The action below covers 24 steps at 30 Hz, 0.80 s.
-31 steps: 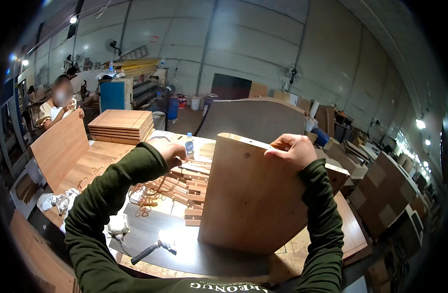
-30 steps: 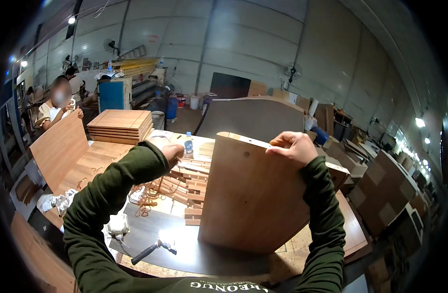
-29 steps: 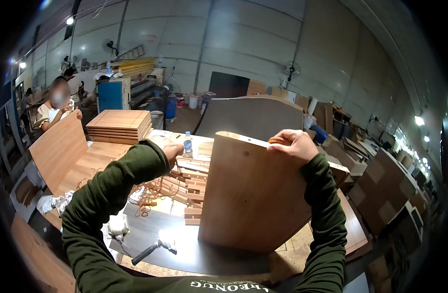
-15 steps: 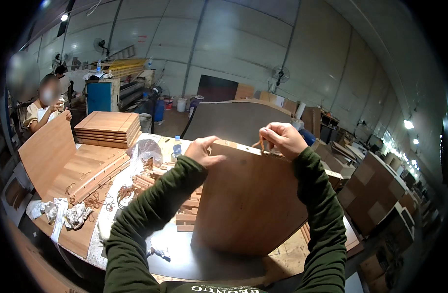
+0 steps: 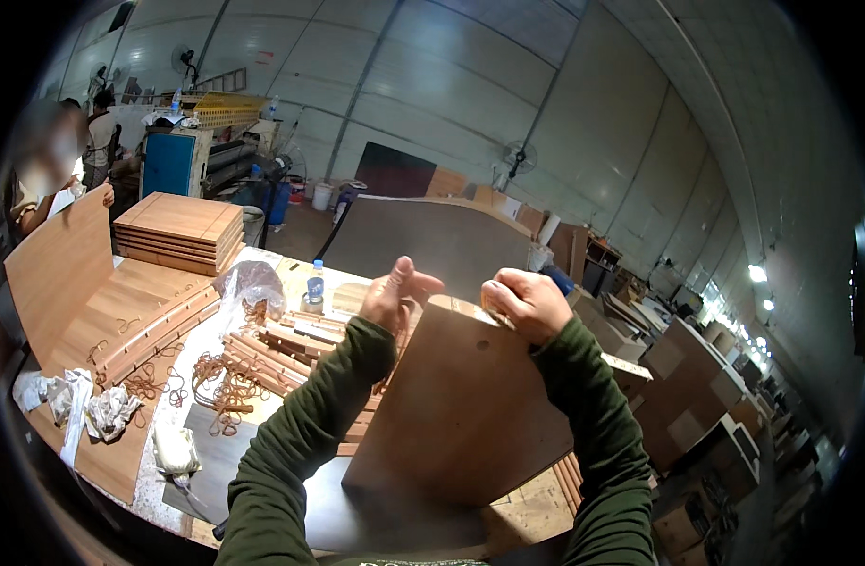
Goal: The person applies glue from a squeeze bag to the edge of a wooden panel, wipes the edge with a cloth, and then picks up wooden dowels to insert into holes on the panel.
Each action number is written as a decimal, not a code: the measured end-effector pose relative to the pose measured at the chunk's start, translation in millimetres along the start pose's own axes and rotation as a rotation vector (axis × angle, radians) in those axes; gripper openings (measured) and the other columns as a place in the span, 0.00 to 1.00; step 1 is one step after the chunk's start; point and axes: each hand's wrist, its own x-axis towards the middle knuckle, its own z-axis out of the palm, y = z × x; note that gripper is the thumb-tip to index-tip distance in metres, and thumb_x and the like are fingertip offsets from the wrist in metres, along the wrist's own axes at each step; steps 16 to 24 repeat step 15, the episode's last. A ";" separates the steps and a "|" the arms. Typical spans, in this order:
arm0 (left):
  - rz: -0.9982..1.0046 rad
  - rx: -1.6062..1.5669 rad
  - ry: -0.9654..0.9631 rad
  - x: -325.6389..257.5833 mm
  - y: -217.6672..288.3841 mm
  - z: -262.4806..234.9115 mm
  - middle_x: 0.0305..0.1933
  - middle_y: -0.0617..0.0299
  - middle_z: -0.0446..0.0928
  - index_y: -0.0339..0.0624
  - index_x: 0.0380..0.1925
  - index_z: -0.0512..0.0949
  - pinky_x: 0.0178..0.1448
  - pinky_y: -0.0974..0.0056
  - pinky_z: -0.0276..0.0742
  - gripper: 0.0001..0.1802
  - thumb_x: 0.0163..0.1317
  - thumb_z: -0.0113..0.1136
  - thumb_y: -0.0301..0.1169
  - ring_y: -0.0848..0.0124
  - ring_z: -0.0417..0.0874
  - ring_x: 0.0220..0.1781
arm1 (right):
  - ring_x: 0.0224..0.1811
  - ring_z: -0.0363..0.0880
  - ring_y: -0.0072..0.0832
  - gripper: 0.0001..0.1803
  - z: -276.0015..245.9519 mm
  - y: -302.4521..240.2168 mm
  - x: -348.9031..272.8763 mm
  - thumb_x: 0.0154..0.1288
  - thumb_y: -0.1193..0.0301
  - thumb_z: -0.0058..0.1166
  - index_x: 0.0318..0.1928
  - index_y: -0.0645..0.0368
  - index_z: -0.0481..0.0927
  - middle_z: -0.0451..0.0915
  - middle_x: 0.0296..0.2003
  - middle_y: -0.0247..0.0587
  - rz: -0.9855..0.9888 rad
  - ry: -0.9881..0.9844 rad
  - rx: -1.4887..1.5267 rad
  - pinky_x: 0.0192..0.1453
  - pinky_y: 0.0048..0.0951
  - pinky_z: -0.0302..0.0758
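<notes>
A wood-grain board [image 5: 456, 406] stands on edge in front of me, tilted, its lower edge on a grey sheet [image 5: 385, 524]. Along its top edge runs a narrow side with pale marks, and a round hole shows near the top of the face. My right hand [image 5: 529, 304] is closed at the right part of that top edge. A bit of brown strip shows by its fingers; the rest is hidden. Just left of the board's top corner, my left hand [image 5: 394, 300] is open, thumb up and fingers apart, holding nothing.
Wooden slats [image 5: 272, 354] and tangled brown cords [image 5: 226, 391] lie left of the board. Beyond are a water bottle [image 5: 315, 278], clear plastic bag [image 5: 253, 286] and stacked panels [image 5: 182, 226]. At far left a co-worker holds an upright panel [image 5: 64, 274]. Crumpled white wrapping [image 5: 111, 412] lies nearer.
My left hand has let go of the board's top corner and opened. The right hand has closed lower against the top edge, hiding most of the brown strip. The board leans more.
</notes>
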 end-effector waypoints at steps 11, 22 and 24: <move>0.416 0.639 -0.215 -35.5 10.9 24.2 0.36 0.55 0.78 0.36 0.37 0.78 0.44 0.65 0.73 0.18 0.45 0.67 0.30 0.65 0.79 0.39 | 0.25 0.72 0.40 0.25 -10.3 -14.8 -22.1 0.52 0.48 0.53 0.22 0.60 0.74 0.71 0.21 0.41 -0.259 -0.152 -0.320 0.29 0.37 0.68; 0.426 0.661 -0.209 -35.7 12.0 25.6 0.38 0.57 0.78 0.38 0.38 0.78 0.45 0.64 0.73 0.17 0.47 0.66 0.30 0.64 0.79 0.39 | 0.26 0.72 0.41 0.28 -10.3 -11.2 -19.7 0.52 0.44 0.52 0.22 0.61 0.73 0.71 0.22 0.42 -0.223 -0.183 -0.349 0.30 0.36 0.68; 0.426 0.661 -0.209 -35.7 12.0 25.6 0.38 0.57 0.78 0.38 0.38 0.78 0.45 0.64 0.73 0.17 0.47 0.66 0.30 0.64 0.79 0.39 | 0.26 0.72 0.41 0.28 -10.3 -11.2 -19.7 0.52 0.44 0.52 0.22 0.61 0.73 0.71 0.22 0.42 -0.223 -0.183 -0.349 0.30 0.36 0.68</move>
